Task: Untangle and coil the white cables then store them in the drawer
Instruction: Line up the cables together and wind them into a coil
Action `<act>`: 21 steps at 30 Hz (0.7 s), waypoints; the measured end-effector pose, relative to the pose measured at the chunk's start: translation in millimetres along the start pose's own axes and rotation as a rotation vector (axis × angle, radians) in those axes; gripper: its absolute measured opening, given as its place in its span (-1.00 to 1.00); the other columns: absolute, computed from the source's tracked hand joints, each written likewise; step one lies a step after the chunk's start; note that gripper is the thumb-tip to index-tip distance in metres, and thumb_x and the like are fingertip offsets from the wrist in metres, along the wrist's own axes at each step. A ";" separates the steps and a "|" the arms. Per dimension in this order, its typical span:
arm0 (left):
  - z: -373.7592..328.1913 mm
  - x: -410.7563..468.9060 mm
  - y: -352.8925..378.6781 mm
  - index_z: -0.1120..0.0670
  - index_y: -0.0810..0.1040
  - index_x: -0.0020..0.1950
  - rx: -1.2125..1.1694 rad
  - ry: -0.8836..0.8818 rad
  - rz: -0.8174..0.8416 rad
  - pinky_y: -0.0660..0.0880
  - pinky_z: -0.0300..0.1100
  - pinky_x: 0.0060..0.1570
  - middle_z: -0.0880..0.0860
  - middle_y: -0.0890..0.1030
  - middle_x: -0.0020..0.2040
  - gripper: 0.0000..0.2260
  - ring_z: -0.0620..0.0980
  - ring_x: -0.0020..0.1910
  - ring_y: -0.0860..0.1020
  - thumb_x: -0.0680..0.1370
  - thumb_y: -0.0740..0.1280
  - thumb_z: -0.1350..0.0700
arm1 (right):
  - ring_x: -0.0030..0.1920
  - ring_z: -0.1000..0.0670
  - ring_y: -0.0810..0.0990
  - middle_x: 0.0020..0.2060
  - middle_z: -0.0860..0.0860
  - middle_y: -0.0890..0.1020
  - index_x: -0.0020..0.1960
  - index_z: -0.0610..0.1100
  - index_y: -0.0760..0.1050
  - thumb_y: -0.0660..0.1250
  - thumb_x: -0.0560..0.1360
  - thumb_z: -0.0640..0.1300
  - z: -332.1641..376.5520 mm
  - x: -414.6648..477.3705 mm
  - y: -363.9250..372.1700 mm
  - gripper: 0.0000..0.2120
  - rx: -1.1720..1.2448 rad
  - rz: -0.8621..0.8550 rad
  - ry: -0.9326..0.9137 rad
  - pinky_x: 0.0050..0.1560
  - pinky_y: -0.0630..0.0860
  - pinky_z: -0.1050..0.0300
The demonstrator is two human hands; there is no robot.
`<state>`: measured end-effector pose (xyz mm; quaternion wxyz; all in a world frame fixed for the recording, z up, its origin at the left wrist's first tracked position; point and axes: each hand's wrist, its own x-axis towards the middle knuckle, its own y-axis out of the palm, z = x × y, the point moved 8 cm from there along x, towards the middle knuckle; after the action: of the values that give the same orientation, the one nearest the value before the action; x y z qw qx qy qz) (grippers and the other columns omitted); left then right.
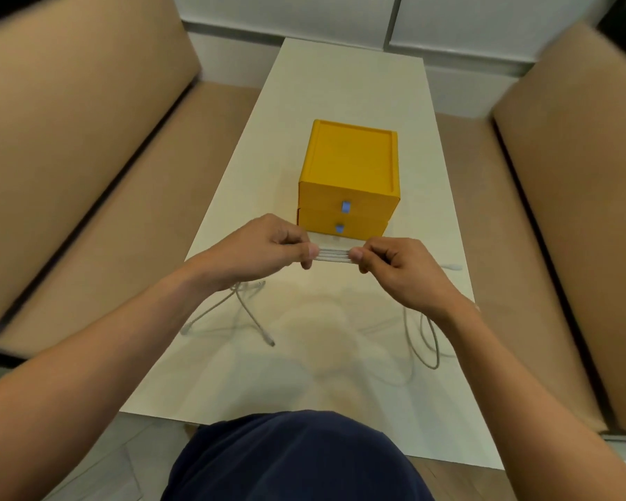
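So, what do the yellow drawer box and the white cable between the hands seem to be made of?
Yellow drawer box: probably matte plastic, judging by even colour and moulded rim; painted board is possible. White cable: flexible, dull sheath, rubbery or braided; blur hides the texture.

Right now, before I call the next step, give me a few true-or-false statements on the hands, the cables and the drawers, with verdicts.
1. The left hand and the right hand each pinch one end of a cable bundle stretched between them. True.
2. The upper drawer stands open, ready for cables. False: the top drawer and the bottom drawer are both shut.
3. Loose white cable lies on the table: a tangle below the left wrist and a loop below the right. True.
4. A coiled cable sits on top of the box. False: the top of the yellow drawer box holds nothing.
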<state>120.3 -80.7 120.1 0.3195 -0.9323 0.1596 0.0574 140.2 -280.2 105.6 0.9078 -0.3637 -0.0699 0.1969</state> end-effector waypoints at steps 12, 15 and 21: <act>-11.0 -9.7 -4.8 0.12 0.71 -0.22 -0.166 0.058 0.049 0.29 -0.46 -0.38 -0.17 0.49 -0.46 -0.76 -0.23 -0.40 0.42 0.57 0.44 0.01 | -0.42 0.12 0.38 -0.47 0.11 0.45 -0.15 -0.09 0.68 0.38 0.60 0.10 16.7 -0.2 -1.4 -0.71 0.201 0.213 0.029 -0.29 0.32 0.23; -9.0 -7.9 -12.4 0.05 0.72 -0.24 -0.129 0.081 0.033 0.27 -0.41 -0.38 -0.05 0.40 -0.44 -0.72 -0.10 -0.39 0.31 0.55 0.43 -0.11 | -0.42 0.16 0.41 -0.48 0.14 0.45 -0.16 -0.11 0.67 0.38 0.62 0.06 26.9 -5.5 -7.2 -0.71 0.195 0.192 0.002 -0.29 0.31 0.28; 1.0 -3.9 -13.8 -0.01 0.70 -0.21 0.052 0.014 0.126 0.39 -0.13 -0.18 -0.05 0.62 -0.32 -0.69 -0.12 -0.32 0.53 0.59 0.37 -0.17 | -0.34 0.08 0.39 -0.42 0.09 0.47 -0.21 -0.10 0.63 0.34 0.64 0.07 34.3 -3.4 1.5 -0.66 0.229 0.164 0.011 -0.23 0.31 0.12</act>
<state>121.1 -68.8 128.0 0.3384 -0.9120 0.2220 0.0666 127.4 -258.8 129.5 0.9246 -0.2633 -0.0121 0.2751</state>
